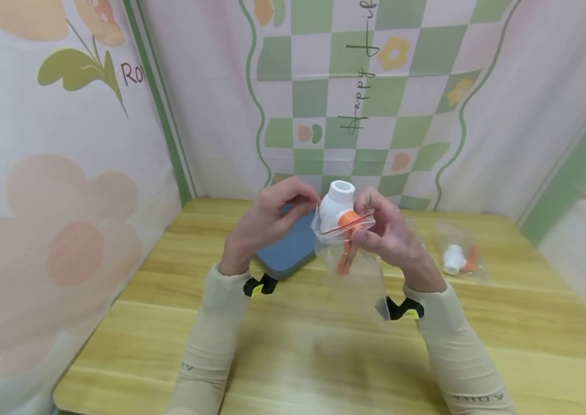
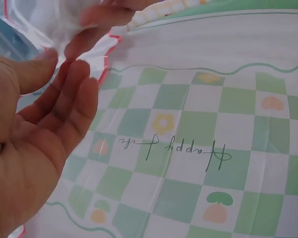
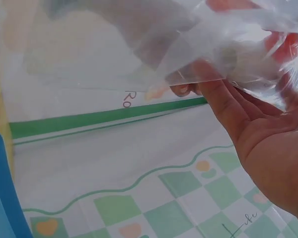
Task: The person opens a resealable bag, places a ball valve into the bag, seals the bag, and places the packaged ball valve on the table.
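A white plastic ball valve (image 1: 335, 207) with an orange handle stands upright in the mouth of a clear zip-lock bag (image 1: 360, 291), its white top end poking out above the red zip line. The handle hangs down inside the bag. My left hand (image 1: 274, 216) pinches the bag's left edge between thumb and fingertips. On the other side my right hand (image 1: 389, 236) grips the bag at its rim, thumb in front near the handle and fingers behind the valve. In the right wrist view the cloudy film of the bag (image 3: 104, 44) covers part of that hand's fingers.
Behind my left hand a blue-grey tray-like object (image 1: 288, 248) lies on the wooden table (image 1: 168, 323). Another bagged white valve (image 1: 454, 259) with an orange handle lies at the right. A patterned cloth (image 1: 220, 115) hangs at the table's back and sides.
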Available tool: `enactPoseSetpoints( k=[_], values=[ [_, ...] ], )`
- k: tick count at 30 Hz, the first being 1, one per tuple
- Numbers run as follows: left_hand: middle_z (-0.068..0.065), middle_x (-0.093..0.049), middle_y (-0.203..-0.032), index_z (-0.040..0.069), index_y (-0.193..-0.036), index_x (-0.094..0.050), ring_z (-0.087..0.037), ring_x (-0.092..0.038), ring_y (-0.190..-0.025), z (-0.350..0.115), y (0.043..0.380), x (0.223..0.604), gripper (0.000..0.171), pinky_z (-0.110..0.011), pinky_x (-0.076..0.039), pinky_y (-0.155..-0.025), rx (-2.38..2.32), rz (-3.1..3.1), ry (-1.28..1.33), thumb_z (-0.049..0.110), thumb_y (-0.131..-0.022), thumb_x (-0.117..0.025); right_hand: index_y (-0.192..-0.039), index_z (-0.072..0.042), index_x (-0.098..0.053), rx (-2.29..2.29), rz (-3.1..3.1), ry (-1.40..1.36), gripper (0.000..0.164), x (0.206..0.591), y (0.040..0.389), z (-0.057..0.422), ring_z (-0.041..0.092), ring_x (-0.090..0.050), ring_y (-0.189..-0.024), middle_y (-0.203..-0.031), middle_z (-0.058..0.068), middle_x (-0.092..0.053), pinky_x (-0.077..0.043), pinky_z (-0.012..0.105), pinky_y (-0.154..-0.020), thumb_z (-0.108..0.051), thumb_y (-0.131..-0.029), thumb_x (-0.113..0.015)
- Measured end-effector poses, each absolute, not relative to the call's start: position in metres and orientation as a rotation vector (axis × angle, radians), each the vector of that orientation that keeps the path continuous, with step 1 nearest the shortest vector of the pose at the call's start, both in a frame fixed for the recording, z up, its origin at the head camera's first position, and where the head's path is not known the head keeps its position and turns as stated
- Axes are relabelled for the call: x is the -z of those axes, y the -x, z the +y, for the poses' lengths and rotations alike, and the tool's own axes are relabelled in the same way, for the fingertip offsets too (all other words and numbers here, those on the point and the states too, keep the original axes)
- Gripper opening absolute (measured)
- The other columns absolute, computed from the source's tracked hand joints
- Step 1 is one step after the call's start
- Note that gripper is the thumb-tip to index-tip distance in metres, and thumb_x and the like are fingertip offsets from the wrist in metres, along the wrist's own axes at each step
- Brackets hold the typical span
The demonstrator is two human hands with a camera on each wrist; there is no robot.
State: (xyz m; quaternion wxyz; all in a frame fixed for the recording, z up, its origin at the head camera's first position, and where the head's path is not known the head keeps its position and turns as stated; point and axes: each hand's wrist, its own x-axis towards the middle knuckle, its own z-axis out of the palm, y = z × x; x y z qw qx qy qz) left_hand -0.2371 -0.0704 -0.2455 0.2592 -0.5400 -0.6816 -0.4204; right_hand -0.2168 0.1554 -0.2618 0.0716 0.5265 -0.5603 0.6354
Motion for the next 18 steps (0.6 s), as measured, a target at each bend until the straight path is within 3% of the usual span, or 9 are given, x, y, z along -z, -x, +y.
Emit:
enactPoseSetpoints(
  k=[4, 10, 18],
  values=[
    [-0.006, -0.059, -0.095, 0.0, -0.1, -0.056, -0.016, -0.058, -0.08, -0.066, 0.237, 0.246, 0.01, -0.023, -0.05, -0.072, 1.143, -1.846, 1.463, -0.001, -0.09, -0.055, -0.085, 0.003, -0.044, -1.836, -1.679, -1.643, 0.033, 0.261, 0.219, 0.158, 0.012, -0.05, -0.071, -0.082, 0.003, -0.049, -0.041, 0.023, -0.052, -0.02, -0.086, -0.067],
    [-0.009, -0.06, -0.093, 0.0, -0.101, -0.053, -0.015, -0.056, -0.072, -0.064, 0.236, 0.247, 0.009, -0.022, -0.049, -0.066, 1.118, -1.857, 1.404, 0.0, -0.093, -0.05, -0.093, 0.002, -0.05, -1.847, -1.686, -1.707, 0.022, 0.259, 0.217, 0.159, 0.018, -0.056, -0.089, -0.102, 0.007, -0.056, -0.051, 0.023, -0.07, -0.013, -0.086, -0.066],
    [-0.009, -0.055, -0.078, -0.002, -0.094, -0.05, -0.015, -0.054, -0.07, -0.065, 0.235, 0.246, 0.004, -0.021, -0.047, -0.064, 1.088, -1.833, 1.313, 0.001, -0.093, -0.05, -0.088, 0.003, -0.053, -1.774, -1.814, -1.556, 0.012, 0.253, 0.206, 0.164, 0.029, -0.053, -0.103, -0.125, 0.024, -0.044, -0.052, 0.026, -0.075, 0.002, -0.083, -0.065]
  ],
)
